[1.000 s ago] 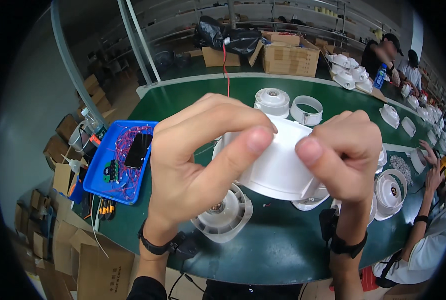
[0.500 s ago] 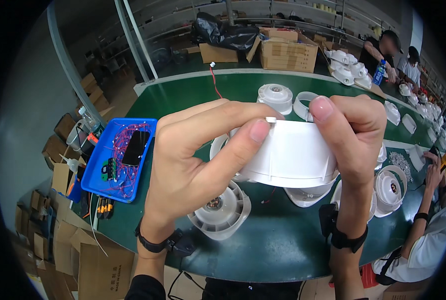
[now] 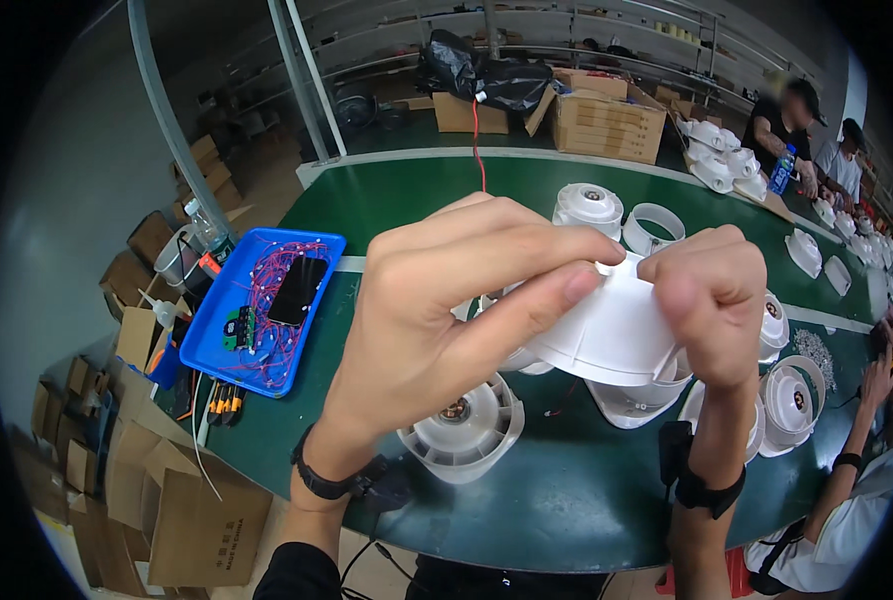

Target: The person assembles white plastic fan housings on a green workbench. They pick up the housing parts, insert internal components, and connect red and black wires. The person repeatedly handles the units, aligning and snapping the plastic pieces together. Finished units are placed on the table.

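Note:
Above the table, both of my hands hold a curved white plastic housing (image 3: 606, 330) tilted toward me. My left hand (image 3: 446, 290) pinches its upper rim between thumb and forefinger. My right hand (image 3: 711, 305) grips the right side, its fingers curled and slightly blurred. A red wire (image 3: 478, 150) with a white connector sticks up behind my left hand; where its lower end goes is hidden. Below my hands sits a round white ribbed unit (image 3: 461, 425) with a metallic centre. Another white base (image 3: 634, 405) lies behind the housing, partly covered.
At left is a blue tray (image 3: 318, 300) with red wires, a black phone and a green board. Further white units (image 3: 588, 208) and a white ring (image 3: 654, 228) stand beyond my hands. Small screws (image 3: 814, 358) lie at right near a co-worker's hand (image 3: 878, 375). Cardboard boxes (image 3: 606, 125) stand behind.
The housing has tilted and sits slightly lower and further right in view. My right thumb has drawn in from its front face. The whole view has shifted a little.

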Available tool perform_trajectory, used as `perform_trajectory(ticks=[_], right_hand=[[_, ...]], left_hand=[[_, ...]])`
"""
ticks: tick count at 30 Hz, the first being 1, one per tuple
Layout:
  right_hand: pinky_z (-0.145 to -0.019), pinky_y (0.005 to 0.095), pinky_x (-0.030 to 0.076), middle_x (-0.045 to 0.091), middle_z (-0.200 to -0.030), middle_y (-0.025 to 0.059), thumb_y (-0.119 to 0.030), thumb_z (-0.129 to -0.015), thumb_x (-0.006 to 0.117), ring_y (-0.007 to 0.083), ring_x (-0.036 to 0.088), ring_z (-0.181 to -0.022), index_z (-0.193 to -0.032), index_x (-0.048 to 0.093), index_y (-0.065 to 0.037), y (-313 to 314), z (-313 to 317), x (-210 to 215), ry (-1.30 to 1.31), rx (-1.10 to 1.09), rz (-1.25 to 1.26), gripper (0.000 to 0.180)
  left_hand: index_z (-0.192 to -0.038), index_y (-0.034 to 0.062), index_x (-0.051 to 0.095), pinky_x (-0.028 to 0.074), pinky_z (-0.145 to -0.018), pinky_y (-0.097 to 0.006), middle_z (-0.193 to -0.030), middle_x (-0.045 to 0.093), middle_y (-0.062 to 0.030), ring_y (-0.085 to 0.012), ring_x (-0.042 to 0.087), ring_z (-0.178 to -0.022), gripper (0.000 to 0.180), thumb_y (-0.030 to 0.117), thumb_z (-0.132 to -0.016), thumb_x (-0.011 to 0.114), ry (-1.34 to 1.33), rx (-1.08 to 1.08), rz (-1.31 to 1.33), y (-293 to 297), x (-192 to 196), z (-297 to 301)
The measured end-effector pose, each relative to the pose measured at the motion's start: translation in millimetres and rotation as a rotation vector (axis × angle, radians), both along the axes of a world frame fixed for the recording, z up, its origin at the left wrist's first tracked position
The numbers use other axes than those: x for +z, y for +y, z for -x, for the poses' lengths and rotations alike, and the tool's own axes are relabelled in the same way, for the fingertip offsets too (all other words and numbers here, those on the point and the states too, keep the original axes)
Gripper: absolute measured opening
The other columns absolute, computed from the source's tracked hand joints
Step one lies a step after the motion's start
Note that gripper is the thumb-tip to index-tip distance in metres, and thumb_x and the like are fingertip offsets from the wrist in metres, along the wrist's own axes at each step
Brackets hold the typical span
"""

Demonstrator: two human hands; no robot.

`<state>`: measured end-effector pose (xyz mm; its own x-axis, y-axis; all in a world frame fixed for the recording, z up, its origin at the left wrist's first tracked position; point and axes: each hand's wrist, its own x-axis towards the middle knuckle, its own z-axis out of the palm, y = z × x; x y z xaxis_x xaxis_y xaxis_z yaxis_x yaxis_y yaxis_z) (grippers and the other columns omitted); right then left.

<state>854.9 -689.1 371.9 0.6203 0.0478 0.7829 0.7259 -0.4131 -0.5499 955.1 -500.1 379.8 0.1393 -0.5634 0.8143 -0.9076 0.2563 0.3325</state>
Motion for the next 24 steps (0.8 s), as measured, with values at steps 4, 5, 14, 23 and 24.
perform_trajectory(ticks=[4,5,14,23,24], right_hand=[[-0.038,0.0255,0.029,0.051,-0.043,0.0054,-0.012,-0.081,0.073,0.0088,0.045,-0.036,-0.056,0.062,0.001,1.9,-5.8,-1.0,-0.099,0.025,0.151,0.030],[-0.038,0.0254,0.029,0.051,-0.043,0.0054,-0.013,-0.081,0.073,0.0087,0.046,-0.036,-0.056,0.062,0.001,7.5,-7.0,-3.2,-0.120,-0.008,0.092,0.030],[-0.042,0.0227,0.031,0.054,-0.054,-0.0022,-0.032,-0.098,0.058,0.0019,0.045,-0.049,-0.064,0.065,0.000,-3.5,0.8,-3.6,0.062,-0.084,-0.255,0.047],[-0.030,0.0221,0.033,0.054,-0.049,0.0028,-0.042,-0.100,0.050,0.0084,0.045,-0.033,-0.068,0.064,-0.001,-5.1,-0.2,3.1,0.225,0.085,-0.606,0.054],[-0.030,0.0221,0.033,0.054,-0.049,0.0026,-0.041,-0.100,0.050,0.0083,0.045,-0.033,-0.068,0.064,-0.001,-2.8,-0.4,3.3,0.218,0.081,-0.609,0.054]], left_hand=[[-0.099,-0.0024,0.072,0.051,-0.076,-0.031,-0.094,0.070,-0.0154,-0.0236,0.065,-0.087,0.021,0.014,-0.090,0.062,-0.032,0.039,0.074,-0.5,1.0,-0.5],[-0.100,-0.0024,0.072,0.050,-0.080,-0.030,-0.101,0.068,-0.0157,-0.0226,0.064,-0.093,0.021,0.014,-0.091,0.061,0.014,0.051,0.049,1.3,2.0,2.2],[-0.118,-0.0043,0.061,0.050,-0.086,-0.028,-0.113,0.065,-0.0141,-0.0184,0.062,-0.105,0.027,0.010,-0.097,0.053,0.200,0.107,0.074,-1.8,0.4,0.6],[-0.119,-0.0041,0.060,0.051,-0.088,-0.031,-0.114,0.065,-0.0155,-0.0200,0.063,-0.104,0.030,0.016,-0.097,0.055,0.167,0.092,0.072,0.3,-2.0,-4.9],[-0.118,-0.0041,0.060,0.051,-0.088,-0.031,-0.114,0.065,-0.0156,-0.0201,0.063,-0.104,0.030,0.016,-0.097,0.055,0.160,0.103,0.069,1.8,-1.7,-4.5]])
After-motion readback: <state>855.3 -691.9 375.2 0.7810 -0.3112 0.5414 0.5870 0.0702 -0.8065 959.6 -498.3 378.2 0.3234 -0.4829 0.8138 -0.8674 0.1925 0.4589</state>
